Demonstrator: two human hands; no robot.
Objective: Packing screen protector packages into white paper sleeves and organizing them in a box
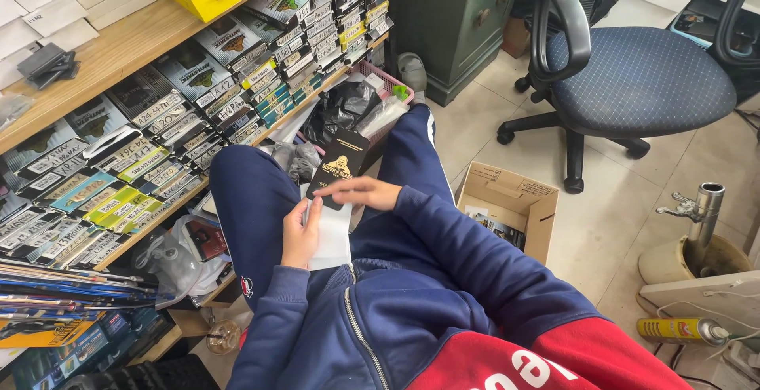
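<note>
**Inspector:** Report the position of the item in hand.

**Operator:** I see a flat black packet (339, 167) with a gold emblem, held above the lap just forward of the white envelope (330, 235). The right hand (360, 193) lies across the packet's near end, fingers laid flat and pinching it. The left hand (301, 235) is closed round the envelope's left edge, thumb on top.

**Inspector:** Handling character?

**Operator:** I judge the packet light, thin and fairly stiff, likely card with a slick finish, so it may slip under a loose pinch. If it holds glass, bending would harm it. I would grip it by the near short edge, flat between thumb and fingers. The envelope looks soft and will flex.

**Inspector:** Surroundings?

**Operator:** Left of the envelope, shelves (119, 224) of similar packets; right of it, an open cardboard box (511, 208) on the floor.
</note>
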